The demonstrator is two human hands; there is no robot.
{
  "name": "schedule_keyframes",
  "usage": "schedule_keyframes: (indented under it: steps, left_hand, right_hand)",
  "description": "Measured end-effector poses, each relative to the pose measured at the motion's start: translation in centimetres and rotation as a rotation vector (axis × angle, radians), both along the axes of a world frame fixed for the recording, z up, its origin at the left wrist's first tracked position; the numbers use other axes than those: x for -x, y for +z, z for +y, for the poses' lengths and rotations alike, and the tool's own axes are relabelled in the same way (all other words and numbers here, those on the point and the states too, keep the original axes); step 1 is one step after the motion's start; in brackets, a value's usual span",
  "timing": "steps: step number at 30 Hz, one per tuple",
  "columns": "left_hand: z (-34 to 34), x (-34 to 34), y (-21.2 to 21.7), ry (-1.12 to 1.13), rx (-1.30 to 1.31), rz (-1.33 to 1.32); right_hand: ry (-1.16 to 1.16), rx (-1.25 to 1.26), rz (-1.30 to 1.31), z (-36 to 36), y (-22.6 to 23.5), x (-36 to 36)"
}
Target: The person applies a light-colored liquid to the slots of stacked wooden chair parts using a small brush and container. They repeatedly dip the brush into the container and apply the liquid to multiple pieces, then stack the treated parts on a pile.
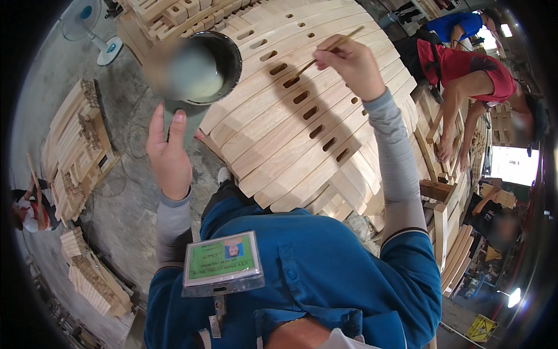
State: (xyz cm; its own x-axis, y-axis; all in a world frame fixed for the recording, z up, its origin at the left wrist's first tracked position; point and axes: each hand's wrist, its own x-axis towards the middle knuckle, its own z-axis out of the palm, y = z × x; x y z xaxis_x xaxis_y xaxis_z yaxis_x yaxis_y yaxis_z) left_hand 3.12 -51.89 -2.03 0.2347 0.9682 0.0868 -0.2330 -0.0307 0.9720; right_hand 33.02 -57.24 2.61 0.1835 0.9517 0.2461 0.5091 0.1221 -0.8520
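Observation:
My left hand (170, 160) is closed on the grey-green handle of a dark round pot (233, 61). Whitish stuff shows inside the pot, though a blur covers its left side. In my right hand (351, 67) a thin wooden stick (303, 70) is pinched between thumb and fingers. Its lower end reaches a slot (290, 82) in a row of pale wooden slats (273, 139) laid side by side. Whether a brush tip sits on that end, I cannot tell. Several oval slots run along the row, partly in my arm's shadow.
Stacked wooden parts (78, 145) stand on the concrete floor at left, below a white fan (107, 49). More slotted parts (168, 14) lie at the far side. A co-worker in red (465, 72) bends over wooden frames at right; other people are farther off.

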Motion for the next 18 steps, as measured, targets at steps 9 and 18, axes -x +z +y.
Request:
schedule_keyframes:
  steps: [9,18]
  left_hand:
    - [-2.2,-1.0,1.7,-0.084,-0.126,-0.081]
    - [-3.7,-0.7,2.5,-0.083,-0.404,-0.101]
  right_hand:
    - [-0.069,-0.456,0.423,-7.9,7.9,8.3]
    - [-0.103,-0.583,0.255,-9.9,7.6,11.9]
